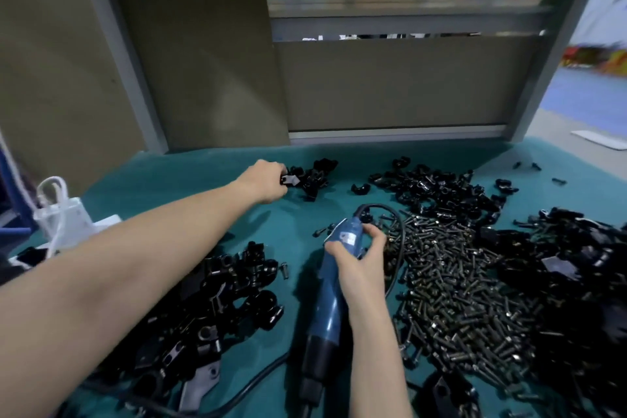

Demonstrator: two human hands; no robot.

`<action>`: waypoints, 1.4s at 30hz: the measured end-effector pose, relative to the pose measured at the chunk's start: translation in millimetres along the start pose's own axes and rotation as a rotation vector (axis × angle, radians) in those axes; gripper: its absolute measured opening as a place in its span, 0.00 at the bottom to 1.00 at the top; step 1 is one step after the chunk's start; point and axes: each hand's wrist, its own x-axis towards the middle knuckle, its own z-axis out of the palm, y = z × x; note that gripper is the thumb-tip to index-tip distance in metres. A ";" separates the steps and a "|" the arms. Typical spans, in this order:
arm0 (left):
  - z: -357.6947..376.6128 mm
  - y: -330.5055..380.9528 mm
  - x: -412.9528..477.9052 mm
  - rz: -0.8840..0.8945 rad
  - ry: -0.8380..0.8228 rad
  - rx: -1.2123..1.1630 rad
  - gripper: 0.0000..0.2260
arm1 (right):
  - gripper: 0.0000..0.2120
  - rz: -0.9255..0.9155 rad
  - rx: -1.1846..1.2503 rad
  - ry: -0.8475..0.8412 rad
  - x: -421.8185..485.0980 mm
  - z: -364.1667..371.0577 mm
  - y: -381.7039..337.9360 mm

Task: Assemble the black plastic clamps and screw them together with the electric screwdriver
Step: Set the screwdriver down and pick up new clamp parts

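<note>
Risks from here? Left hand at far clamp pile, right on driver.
The black cable of the blue electric screwdriver loops across the heap of dark metal screws; the right hand lifting it may scatter them. The left hand pinches a black plastic clamp piece far out; pulling back, the forearm may sweep the near pile of clamp parts.

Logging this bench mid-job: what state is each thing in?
Left hand: fingers curled on a clamp piece.
Right hand: grips the electric screwdriver.
Electric screwdriver: held, cord end pointing away from the person.
Screws: loose heap on the cloth.
Near clamp pile: heaped, untouched.
</note>
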 end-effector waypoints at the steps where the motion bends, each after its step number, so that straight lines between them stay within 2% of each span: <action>1: 8.8 -1.2 11.5 0.032 -0.017 0.031 0.20 | 0.24 -0.020 -0.097 0.022 1.3 1.3 1.4; 4: 28.9 -3.9 42.1 0.085 -0.086 0.105 0.22 | 0.24 -0.084 -0.484 0.112 7.5 3.0 4.7; 5: 33.3 -5.1 49.4 0.089 -0.098 0.135 0.23 | 0.23 -0.085 -0.542 0.131 9.2 2.2 5.9; 7: 38.2 -9.3 60.2 0.113 -0.089 0.207 0.20 | 0.21 -0.074 -0.540 0.136 13.1 1.3 7.6; 10: 41.4 -18.2 65.9 0.171 -0.040 0.256 0.11 | 0.16 -0.093 -0.490 0.185 19.3 2.1 9.4; 13: 44.6 -15.7 66.0 0.185 0.086 0.096 0.09 | 0.13 -0.105 -0.437 0.232 24.9 3.5 11.1; 15: 49.7 -1.8 64.8 0.168 0.179 -0.115 0.10 | 0.12 -0.100 -0.411 0.240 27.1 4.4 11.0; 18: 57.4 33.1 66.4 0.141 0.219 -0.360 0.12 | 0.09 -0.101 -0.372 0.238 27.4 6.2 11.3; 21: 57.7 74.4 74.8 0.148 0.247 -0.472 0.10 | 0.07 -0.103 -0.325 0.255 26.9 5.8 12.4; 22: 57.3 87.6 79.5 0.186 0.202 -0.425 0.09 | 0.07 -0.103 -0.314 0.258 27.3 5.3 12.7; 25: 59.8 121.5 91.8 0.227 0.018 -0.170 0.22 | 0.06 -0.108 -0.291 0.259 27.4 3.8 13.7; 29: 60.9 150.3 107.6 0.234 -0.073 0.070 0.28 | 0.04 -0.111 -0.204 0.255 25.7 0.4 14.6; 33: 57.5 170.2 114.5 0.236 -0.169 0.267 0.22 | 0.05 -0.106 -0.126 0.224 23.6 -2.6 15.0; 38: 53.0 176.4 101.8 0.326 -0.182 0.272 0.09 | 0.05 -0.109 -0.008 0.226 22.3 -9.7 14.8; 42: 47.5 161.3 79.6 0.317 -0.179 0.291 0.08 | 0.06 -0.088 0.093 0.217 20.8 -14.1 13.7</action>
